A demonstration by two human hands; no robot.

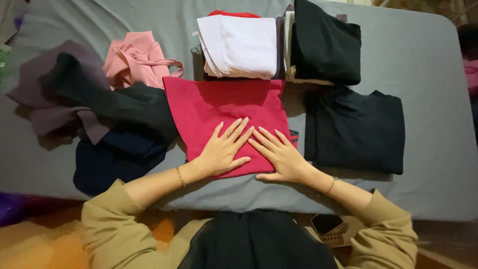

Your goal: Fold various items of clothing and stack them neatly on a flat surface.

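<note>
A folded red garment (224, 104) lies flat on the grey sheet (428, 74) in front of me. My left hand (224, 149) rests palm down on its near edge, fingers spread. Beside it my right hand (280, 155) also presses flat on the red cloth, fingers together and pointing up-left. Both hands hold nothing. Each wrist wears a thin bracelet, and tan sleeves cover my forearms.
Behind the red garment stand folded stacks: a white one (241, 46) and a black one (324, 41). A folded black garment (354, 130) lies at the right. At the left is a loose heap of pink (137, 59), mauve, black and navy (117, 159) clothes.
</note>
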